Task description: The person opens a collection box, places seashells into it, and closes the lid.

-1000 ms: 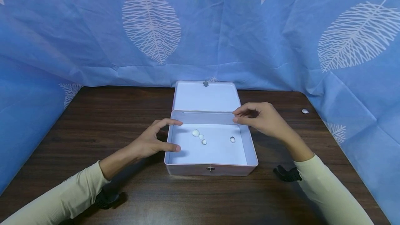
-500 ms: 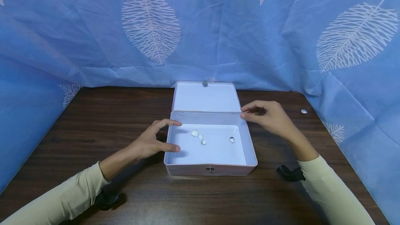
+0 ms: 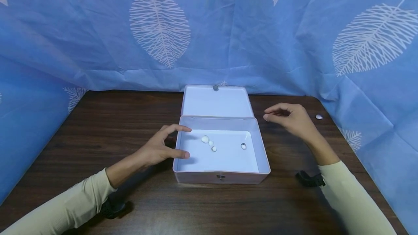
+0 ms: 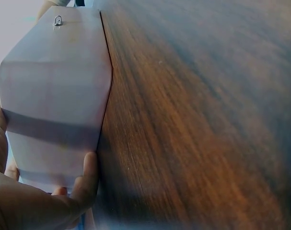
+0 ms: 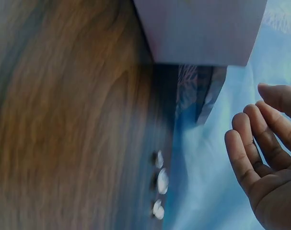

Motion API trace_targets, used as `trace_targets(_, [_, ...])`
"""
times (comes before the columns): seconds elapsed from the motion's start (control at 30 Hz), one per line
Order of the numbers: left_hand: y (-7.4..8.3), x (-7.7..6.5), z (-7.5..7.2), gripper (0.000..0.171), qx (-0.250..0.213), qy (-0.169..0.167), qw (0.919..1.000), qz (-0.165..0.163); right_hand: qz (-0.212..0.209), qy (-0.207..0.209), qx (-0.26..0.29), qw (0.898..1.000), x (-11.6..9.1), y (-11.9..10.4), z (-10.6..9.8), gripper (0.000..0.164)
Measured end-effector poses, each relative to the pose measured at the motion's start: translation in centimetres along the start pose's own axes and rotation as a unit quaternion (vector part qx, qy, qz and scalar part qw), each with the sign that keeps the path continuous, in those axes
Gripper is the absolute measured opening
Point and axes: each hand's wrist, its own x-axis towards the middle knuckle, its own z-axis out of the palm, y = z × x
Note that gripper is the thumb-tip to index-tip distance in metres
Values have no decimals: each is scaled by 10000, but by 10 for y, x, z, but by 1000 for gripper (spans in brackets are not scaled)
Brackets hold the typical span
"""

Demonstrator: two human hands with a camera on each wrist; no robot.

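A pale metal box (image 3: 222, 177) stands with its lid (image 3: 216, 100) folded back. On its white floor lie several small white pieces that look like shells; a larger shell (image 3: 205, 139) is in the left group, and a ring-like shell (image 3: 243, 146) is apart on the right. My left hand (image 3: 160, 146) rests at the box's left end, thumb and forefinger stretched over the rim; in the left wrist view other fingers (image 4: 90, 165) touch the outer wall. Off the box's right back corner hovers my right hand (image 3: 290, 119), fingers loosely bent, holding nothing.
Another white shell (image 3: 319, 116) lies on the dark wooden table (image 3: 130, 115) near its right edge. In the right wrist view, three shells sit there, including a middle shell (image 5: 162, 181). A blue leaf-patterned cloth (image 3: 228, 39) hangs behind and beside the table.
My right hand has moved right and slightly back, from above the box's right side to the table beside it. The left hand, the box and the shells in it have stayed put.
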Motion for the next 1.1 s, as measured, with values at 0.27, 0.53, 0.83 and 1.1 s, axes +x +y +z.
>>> trace_targets(0.27, [0, 1, 0, 72, 108, 7, 9999, 26, 322, -11, -153, 9994, 6, 22, -8, 32])
trace_targets(0.53, [-1, 1, 0, 72, 38, -11, 10000, 6, 702, -422, -394, 9959, 14, 34, -5, 39])
trace_targets(0.83, [-2, 2, -1, 75, -16, -46, 10000, 29, 1001, -923, -552, 9892, 25, 54, -2, 43])
trace_targets(1.1, [-1, 2, -1, 75, -41, -39, 10000, 57, 1075, -1193, -357, 9864, 33, 64, -4, 44])
